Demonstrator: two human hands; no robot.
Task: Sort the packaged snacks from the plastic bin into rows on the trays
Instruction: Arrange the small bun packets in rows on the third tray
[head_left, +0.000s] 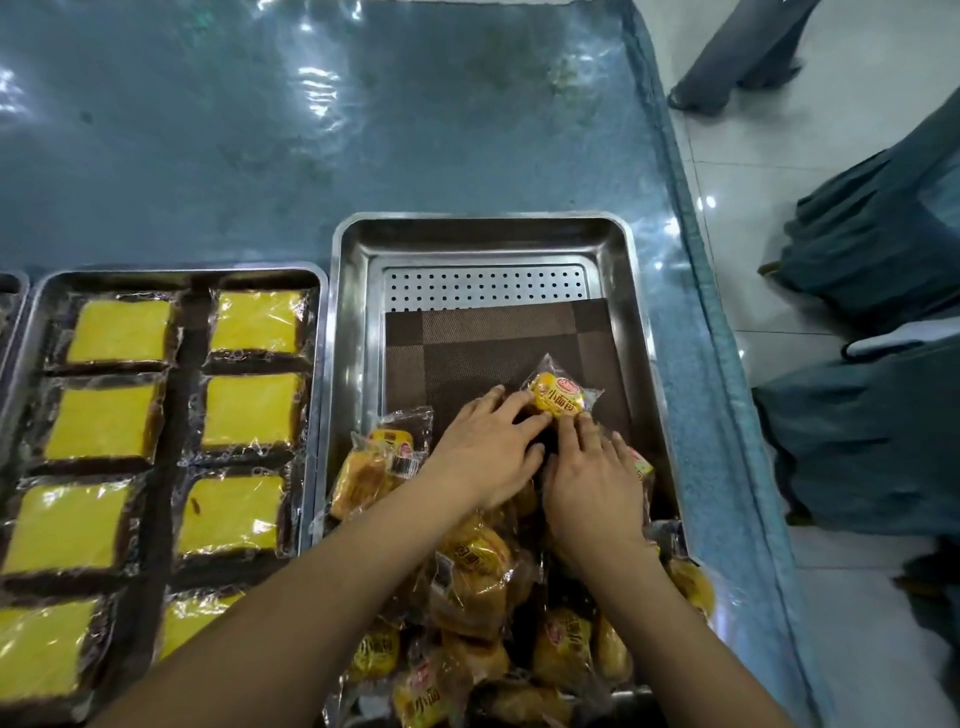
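1. The small clear-wrapped bun packet with a yellow and red label (558, 397) lies on the brown woven mat (493, 353) inside the deep stainless steel tray (363, 322). It sits alone, past the far edge of the loose heap of matching bun packets (478, 571) that fills the tray's near half.
2. The left hand (488, 447) lies low with its fingers stretched almost straight, the tips touching the packet's left side. The right hand (592, 483) lies likewise, with its fingertips on the packet's near edge. Neither hand visibly curls round the packet. The thumbs are hard to make out, so a pinch underneath cannot be ruled out.
3. The packet lies just ahead of both sets of fingertips, away from the person and a little to the right. The right hand looks the nearer.
4. Its long axis runs skew, from far-left to near-right, label up. It probably needs turning square to the mat before it starts a row.
5. To the left, the shallow steel tray (176, 273) holds plastic-wrapped yellow cake squares (119, 332) in 2 columns.
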